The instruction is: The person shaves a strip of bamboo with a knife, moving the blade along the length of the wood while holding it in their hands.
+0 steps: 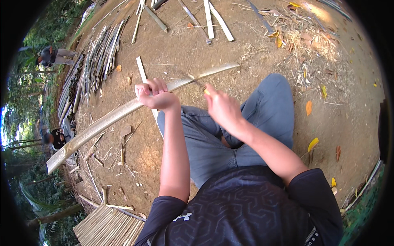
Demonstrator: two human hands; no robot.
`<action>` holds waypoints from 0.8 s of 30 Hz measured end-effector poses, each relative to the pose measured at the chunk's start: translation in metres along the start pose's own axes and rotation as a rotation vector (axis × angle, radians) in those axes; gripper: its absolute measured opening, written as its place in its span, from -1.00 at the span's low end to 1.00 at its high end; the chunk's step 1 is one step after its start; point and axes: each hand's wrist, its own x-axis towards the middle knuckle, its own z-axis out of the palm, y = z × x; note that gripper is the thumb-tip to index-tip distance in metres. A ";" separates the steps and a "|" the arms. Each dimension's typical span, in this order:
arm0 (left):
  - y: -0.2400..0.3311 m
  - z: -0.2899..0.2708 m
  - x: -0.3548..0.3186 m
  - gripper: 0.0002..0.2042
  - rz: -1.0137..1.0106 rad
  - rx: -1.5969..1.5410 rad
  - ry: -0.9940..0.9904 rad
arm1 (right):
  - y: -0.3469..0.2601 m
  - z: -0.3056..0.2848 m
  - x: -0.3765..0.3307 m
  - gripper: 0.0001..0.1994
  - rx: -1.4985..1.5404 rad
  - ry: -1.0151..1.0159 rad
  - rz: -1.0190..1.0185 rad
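A long, pale split bamboo strip (111,120) slants from the lower left across my lap to the upper right. My left hand (156,95) is closed around it near its middle. In my right hand (224,110), a knife (198,83) is gripped by its handle, of which a bit of yellow shows. The blade is smeared by motion and lies over the strip, right of my left hand; whether it cuts into it I cannot tell. A second narrow strip (141,69) runs beneath the first, close to my bent knee.
Piled bamboo poles (110,49) lie at the upper left, with cut strips (209,20) farther ahead. A slatted bamboo panel (108,227) is at lower left. A flat-headed tool (124,132) lies left of me. Two people (61,56) are at the far left. Shavings (320,47) cover ground at upper right.
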 end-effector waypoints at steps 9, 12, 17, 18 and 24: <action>0.001 0.005 -0.001 -0.78 0.026 0.020 -0.028 | 0.022 -0.019 0.014 -0.67 -0.117 0.048 0.079; 0.003 0.005 -0.004 -0.78 -0.002 -0.015 -0.047 | 0.009 -0.021 -0.006 -0.67 -0.044 0.056 -0.134; 0.003 0.007 0.002 -0.81 -0.012 0.014 -0.032 | 0.010 -0.020 0.009 -0.69 -0.035 0.028 -0.032; 0.002 0.006 0.003 -0.81 -0.016 -0.003 -0.028 | 0.011 -0.021 0.010 -0.69 -0.038 0.031 -0.046; 0.001 0.001 0.001 -0.81 -0.011 0.005 0.003 | 0.010 -0.012 0.007 -0.68 0.022 0.017 -0.075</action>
